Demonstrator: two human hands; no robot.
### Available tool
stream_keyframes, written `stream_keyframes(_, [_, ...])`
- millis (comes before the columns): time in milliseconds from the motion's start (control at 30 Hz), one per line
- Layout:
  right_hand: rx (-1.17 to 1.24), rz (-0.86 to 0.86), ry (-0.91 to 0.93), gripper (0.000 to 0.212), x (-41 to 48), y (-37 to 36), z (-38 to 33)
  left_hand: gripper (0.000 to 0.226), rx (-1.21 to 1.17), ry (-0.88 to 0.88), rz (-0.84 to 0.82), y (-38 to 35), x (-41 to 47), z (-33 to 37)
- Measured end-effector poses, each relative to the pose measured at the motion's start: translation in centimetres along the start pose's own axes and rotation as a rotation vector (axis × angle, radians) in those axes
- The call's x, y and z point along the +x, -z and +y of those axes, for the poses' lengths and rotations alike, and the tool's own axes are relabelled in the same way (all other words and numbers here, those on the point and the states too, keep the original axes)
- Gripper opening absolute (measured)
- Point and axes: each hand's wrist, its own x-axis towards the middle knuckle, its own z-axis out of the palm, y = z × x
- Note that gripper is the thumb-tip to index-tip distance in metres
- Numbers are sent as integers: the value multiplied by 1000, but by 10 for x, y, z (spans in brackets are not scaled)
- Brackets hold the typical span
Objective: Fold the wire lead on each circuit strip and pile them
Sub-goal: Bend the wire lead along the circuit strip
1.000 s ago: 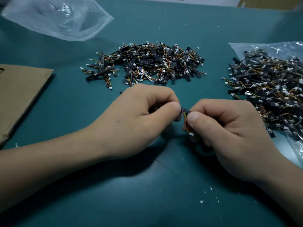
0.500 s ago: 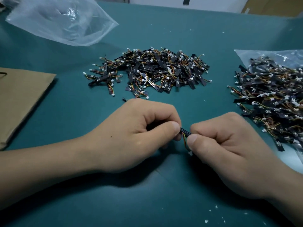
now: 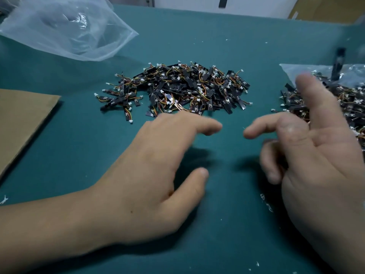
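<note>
Teal tabletop (image 3: 237, 46): left hand (image 3: 158, 175) and right hand (image 3: 316, 165) both spread open, holding nothing. Centre pile (image 3: 177, 89) looks folded, done. Heap (image 3: 351, 99) on bag (image 3: 292, 70) at right probably unfolded; plenty left.

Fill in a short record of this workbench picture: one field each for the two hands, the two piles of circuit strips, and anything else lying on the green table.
left hand: open, fingers spread, holding nothing
right hand: open, fingers relaxed, holding nothing
middle pile: black strips with wire leads, a loose heap beyond the hands
right pile: more strips on a plastic sheet, partly behind the right hand
clear bag: far left, crumpled
cardboard: flat, left edge
table: green, flecked with white scraps
</note>
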Motion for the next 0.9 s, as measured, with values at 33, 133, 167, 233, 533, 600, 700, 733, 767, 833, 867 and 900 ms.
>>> stream_keyframes(33, [-8,-16,-23,50,0,0,2,53,123,-28,-22,-3,-2,0])
stream_keyframes(133, [-181,-189,-50,39,-4,-2,2,55,386,-37,-77,-11,-11,0])
stream_keyframes(167, [-291,-265,-27,32,-6,-3,1,57,443,2,-107,-10,-12,0])
stream_keyframes(233, [-516,-379,34,20,-8,-6,-1,63,512,93,-191,-8,-14,1])
stream_keyframes(533, [-550,-469,-145,17,0,-10,-16,69,452,101,-187,4,-11,7])
stream_keyframes(600, [-550,-393,-175,24,10,-12,-15,73,508,122,-78,11,0,-5])
stream_keyframes(700, [-647,-253,-166,53,42,-24,-5,85,526,343,3,23,29,-38])
stream_keyframes(733, [-702,-224,-177,64,57,-28,0,90,497,438,-10,25,39,-49])
stream_keyframes(767, [-761,-189,-200,73,74,-32,6,96,459,514,-31,26,46,-58])
stream_keyframes(833, [-849,-130,-260,82,106,-40,18,102,399,582,-62,25,54,-68])
stream_keyframes(867, [-876,-131,-289,82,118,-43,23,102,402,575,-76,24,54,-70])
stream_keyframes(900, [-889,-166,-306,81,126,-45,28,102,421,557,-92,22,53,-71])
